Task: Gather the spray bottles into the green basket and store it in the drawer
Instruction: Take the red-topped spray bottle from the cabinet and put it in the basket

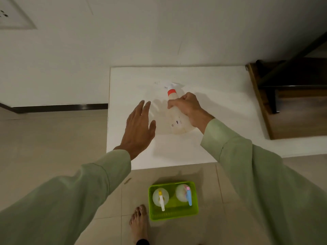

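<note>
A clear spray bottle with a red collar (177, 121) lies tilted on the white cabinet top (221, 103), its nozzle pointing away from me. My right hand (187, 106) is closed around its neck. My left hand (139, 126) hovers flat just to the left of the bottle, fingers apart, holding nothing. On the floor below stands the green basket (173, 213). Two bottles stand upright in it: one with a yellow and white sprayer (160, 198) on the left, one with a blue and pink sprayer (184, 192) on the right.
The white cabinet stands against a white wall. To its right are dark wooden stairs (292, 96). The floor is beige tile (53, 138). My bare foot (139, 223) rests just left of the basket. No drawer shows in this view.
</note>
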Motion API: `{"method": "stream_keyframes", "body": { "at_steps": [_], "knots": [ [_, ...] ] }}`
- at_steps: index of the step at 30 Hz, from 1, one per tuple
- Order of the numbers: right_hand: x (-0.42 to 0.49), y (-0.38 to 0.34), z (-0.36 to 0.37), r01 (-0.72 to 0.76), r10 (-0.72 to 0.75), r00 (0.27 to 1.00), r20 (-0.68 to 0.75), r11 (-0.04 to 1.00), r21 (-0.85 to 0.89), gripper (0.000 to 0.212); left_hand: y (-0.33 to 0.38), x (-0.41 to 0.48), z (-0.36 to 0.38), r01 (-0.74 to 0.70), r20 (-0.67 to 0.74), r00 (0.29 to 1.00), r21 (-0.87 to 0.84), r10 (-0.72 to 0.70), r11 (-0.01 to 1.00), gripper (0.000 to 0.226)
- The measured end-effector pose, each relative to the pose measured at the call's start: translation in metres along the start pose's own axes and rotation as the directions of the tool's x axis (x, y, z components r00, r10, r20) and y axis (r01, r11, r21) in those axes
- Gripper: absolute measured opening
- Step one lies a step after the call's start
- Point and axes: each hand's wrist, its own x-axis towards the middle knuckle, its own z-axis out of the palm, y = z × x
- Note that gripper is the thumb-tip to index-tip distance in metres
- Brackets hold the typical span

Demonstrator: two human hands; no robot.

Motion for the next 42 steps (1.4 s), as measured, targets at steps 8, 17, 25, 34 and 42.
{"method": "stream_keyframes", "body": {
  "at_steps": [8,17,25,34,42],
  "knots": [
    [-0.105,0.048,-0.031,0.178,-0.211,0.974,0.085,0.939,0.294,0.034,0.030,-0.086,0.007,0.010,-0.071,0.997,-0.053,-0.014,0.999,0.062],
    [-0.216,0.173,-0.062,0.231,-0.305,0.948,0.090,0.854,0.467,0.036,0.071,-0.209,0.065,0.066,-0.094,0.993,-0.049,-0.070,0.997,0.062],
    [-0.239,0.332,0.000,0.181,-0.143,0.970,-0.197,0.964,0.196,0.053,0.039,-0.284,0.138,0.128,0.014,0.992,-0.052,-0.127,0.990,0.062],
    [-0.162,0.463,0.119,0.319,-0.295,0.861,-0.415,0.948,-0.013,0.034,-0.062,-0.290,0.231,0.131,0.074,0.989,-0.008,-0.131,0.991,0.062],
    [-0.109,0.527,0.169,0.329,-0.418,0.805,-0.422,0.905,-0.269,0.029,-0.123,-0.282,0.294,0.147,0.110,0.983,-0.009,-0.145,0.989,0.069]
  ]
}}
